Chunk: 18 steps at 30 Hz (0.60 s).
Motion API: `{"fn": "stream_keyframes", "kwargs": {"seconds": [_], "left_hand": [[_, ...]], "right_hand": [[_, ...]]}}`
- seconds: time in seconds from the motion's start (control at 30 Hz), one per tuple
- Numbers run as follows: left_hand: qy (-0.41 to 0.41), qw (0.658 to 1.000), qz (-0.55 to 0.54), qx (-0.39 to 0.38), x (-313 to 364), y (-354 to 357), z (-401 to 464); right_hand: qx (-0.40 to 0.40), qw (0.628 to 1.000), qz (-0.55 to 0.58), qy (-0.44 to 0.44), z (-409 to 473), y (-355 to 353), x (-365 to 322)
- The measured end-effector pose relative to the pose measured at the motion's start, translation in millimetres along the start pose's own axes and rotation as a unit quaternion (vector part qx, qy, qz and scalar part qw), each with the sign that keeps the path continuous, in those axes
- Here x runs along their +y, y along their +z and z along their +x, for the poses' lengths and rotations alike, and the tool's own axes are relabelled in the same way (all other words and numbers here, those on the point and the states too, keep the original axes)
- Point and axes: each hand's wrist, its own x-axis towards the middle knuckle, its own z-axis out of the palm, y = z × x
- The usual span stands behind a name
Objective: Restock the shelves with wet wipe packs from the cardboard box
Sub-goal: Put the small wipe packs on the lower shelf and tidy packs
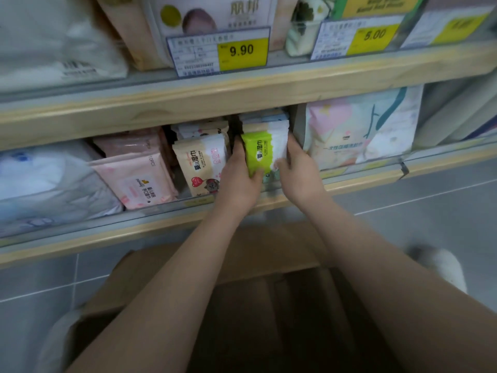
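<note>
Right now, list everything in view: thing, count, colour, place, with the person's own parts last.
green wet wipe pack: one, lime green and white, lower shelf, held between both hands
beige wipe pack: one at the front, cream with red print, just left of the green one
pink wipe packs: at least two, pink, lower shelf further left
pastel pack: one, pink and pale blue, right of a divider
price tags: two readable, yellow, upper shelf edge, 9.90 and 5.00
cardboard box: one, brown, open, on the floor below the shelf
left hand: grips the green pack's left side
right hand: grips its right side
</note>
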Motion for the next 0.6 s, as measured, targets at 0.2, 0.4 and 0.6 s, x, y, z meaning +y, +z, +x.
{"fn": "stream_keyframes", "kwargs": {"seconds": [0.2,0.4,0.6], "left_hand": [[0.025,0.985,-0.042,0.168,-12,-55,-58],[-0.043,0.995,-0.025,0.088,-39,-76,-42],[-0.148,0.986,-0.059,0.058,-41,-66,-6]], "right_hand": [[0.064,0.997,0.004,-0.039,-45,2,-21],[-0.096,0.994,0.011,-0.057,-42,34,-60],[-0.130,0.989,0.060,0.041,-3,59,-68]]}}
